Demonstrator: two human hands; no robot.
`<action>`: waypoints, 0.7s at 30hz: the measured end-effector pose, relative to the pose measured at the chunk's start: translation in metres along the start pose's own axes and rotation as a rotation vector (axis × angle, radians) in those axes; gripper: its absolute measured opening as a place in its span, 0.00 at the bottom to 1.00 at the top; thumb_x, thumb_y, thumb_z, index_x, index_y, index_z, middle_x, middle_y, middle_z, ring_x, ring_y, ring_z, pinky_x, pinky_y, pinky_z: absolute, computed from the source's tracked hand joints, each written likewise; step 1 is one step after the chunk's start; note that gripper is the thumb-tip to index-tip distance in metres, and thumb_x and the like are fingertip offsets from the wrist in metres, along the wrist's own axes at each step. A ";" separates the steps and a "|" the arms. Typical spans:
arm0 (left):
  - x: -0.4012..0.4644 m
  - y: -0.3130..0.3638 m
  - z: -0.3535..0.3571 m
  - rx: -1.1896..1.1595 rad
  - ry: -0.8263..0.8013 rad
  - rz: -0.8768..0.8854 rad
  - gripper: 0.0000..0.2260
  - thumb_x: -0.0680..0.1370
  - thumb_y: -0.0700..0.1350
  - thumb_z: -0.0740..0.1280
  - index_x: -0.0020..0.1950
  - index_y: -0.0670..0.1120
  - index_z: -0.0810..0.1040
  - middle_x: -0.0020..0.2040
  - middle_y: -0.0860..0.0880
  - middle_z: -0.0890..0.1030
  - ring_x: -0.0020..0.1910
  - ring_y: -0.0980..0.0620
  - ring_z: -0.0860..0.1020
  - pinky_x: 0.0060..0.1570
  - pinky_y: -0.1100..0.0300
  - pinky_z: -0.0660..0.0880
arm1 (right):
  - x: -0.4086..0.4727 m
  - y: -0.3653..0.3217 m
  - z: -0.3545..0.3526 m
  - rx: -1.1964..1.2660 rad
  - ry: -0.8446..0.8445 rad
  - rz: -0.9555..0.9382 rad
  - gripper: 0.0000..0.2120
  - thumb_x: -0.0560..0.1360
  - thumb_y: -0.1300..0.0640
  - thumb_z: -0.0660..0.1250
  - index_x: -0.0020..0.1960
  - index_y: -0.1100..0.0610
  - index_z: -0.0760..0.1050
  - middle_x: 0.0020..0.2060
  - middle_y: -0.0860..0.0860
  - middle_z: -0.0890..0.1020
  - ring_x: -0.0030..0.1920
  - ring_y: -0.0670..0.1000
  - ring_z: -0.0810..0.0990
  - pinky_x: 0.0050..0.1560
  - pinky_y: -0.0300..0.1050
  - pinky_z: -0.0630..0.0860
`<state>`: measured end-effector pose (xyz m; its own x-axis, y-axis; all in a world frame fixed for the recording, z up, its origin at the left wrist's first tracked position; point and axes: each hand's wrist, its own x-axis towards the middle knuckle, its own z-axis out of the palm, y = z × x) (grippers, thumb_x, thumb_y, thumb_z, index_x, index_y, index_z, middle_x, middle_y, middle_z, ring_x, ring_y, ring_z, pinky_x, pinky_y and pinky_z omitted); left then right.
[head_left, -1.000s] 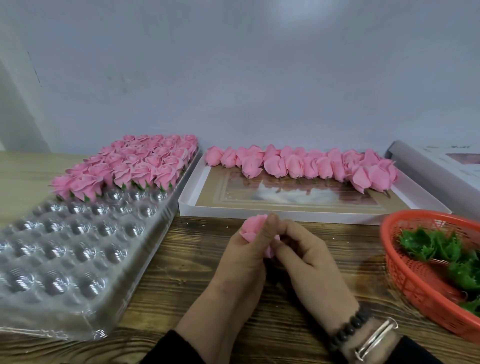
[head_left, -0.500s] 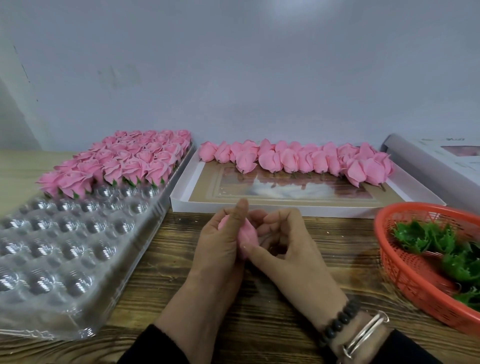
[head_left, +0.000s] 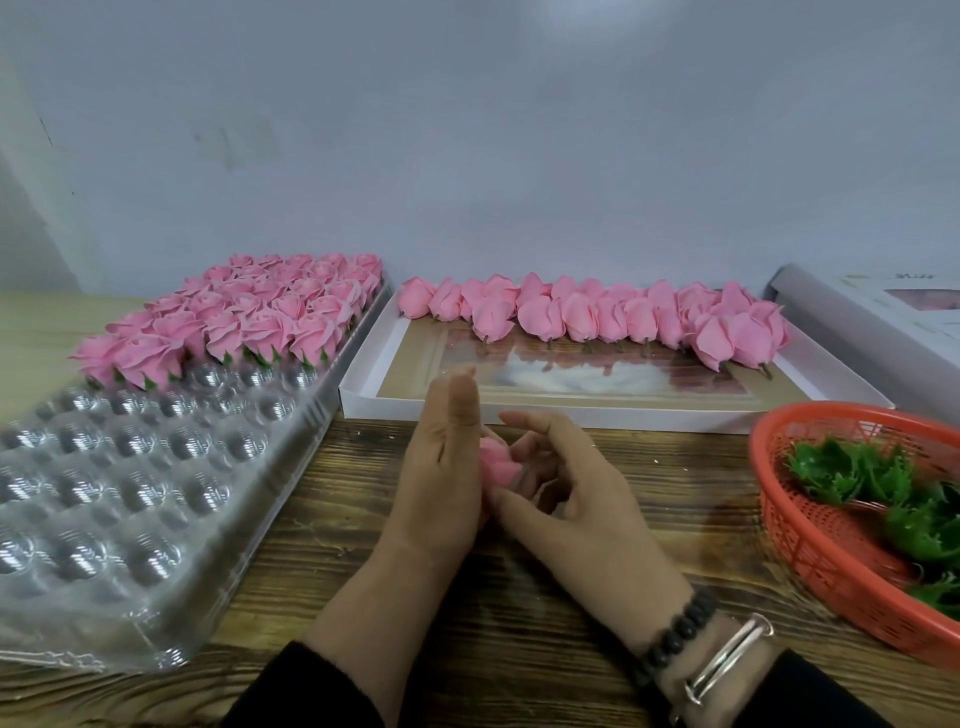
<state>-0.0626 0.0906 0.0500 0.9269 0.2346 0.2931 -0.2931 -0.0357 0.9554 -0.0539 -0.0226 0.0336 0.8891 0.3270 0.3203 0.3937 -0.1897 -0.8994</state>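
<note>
Most of the pink rose (head_left: 497, 462) is hidden. It sits between the two hands, above the middle of the desk (head_left: 519, 597), and only a small pink part shows. The left hand (head_left: 441, 478) stands on its side with the thumb straight up. Its fingers are behind it, so I cannot tell if it grips the pink rose. The right hand (head_left: 576, 499) curls its fingers and thumb round the pink rose and pinches it.

The clear tray (head_left: 130, 493) on the left side of the desk is cut off at the left edge of the view. Its far rows are full of open roses (head_left: 249, 317), and its near cups are bare. The flat white box (head_left: 571, 413) lies along the far edge of the desk with a row of buds (head_left: 597, 317) at its back. The orange basket (head_left: 810, 545) at the right edge is cut off too, and it holds green leaves (head_left: 857, 473). A second white box (head_left: 883, 322) in the far right corner is blurry and only partly seen.
</note>
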 end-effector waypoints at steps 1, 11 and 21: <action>0.000 0.000 0.000 0.005 -0.010 -0.021 0.24 0.65 0.68 0.51 0.56 0.60 0.70 0.32 0.47 0.73 0.24 0.60 0.72 0.22 0.69 0.68 | 0.000 0.000 -0.001 0.000 -0.021 -0.007 0.18 0.63 0.46 0.69 0.52 0.35 0.71 0.47 0.40 0.75 0.41 0.39 0.75 0.42 0.32 0.70; 0.001 0.001 -0.003 0.122 -0.127 -0.088 0.35 0.67 0.73 0.44 0.73 0.65 0.50 0.62 0.35 0.72 0.51 0.44 0.80 0.37 0.56 0.77 | 0.003 -0.012 -0.008 0.130 -0.111 -0.011 0.04 0.71 0.59 0.70 0.44 0.52 0.78 0.42 0.59 0.77 0.35 0.58 0.80 0.34 0.40 0.77; 0.002 0.000 -0.009 0.017 -0.142 -0.067 0.34 0.61 0.79 0.51 0.53 0.57 0.72 0.47 0.45 0.81 0.47 0.50 0.81 0.44 0.60 0.78 | 0.010 -0.005 -0.021 0.229 0.117 -0.024 0.09 0.70 0.67 0.69 0.37 0.55 0.75 0.29 0.53 0.72 0.32 0.48 0.70 0.36 0.36 0.68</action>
<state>-0.0628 0.1000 0.0508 0.9684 0.0971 0.2299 -0.2269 -0.0409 0.9731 -0.0424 -0.0377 0.0472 0.9062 0.2173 0.3627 0.3639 0.0363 -0.9307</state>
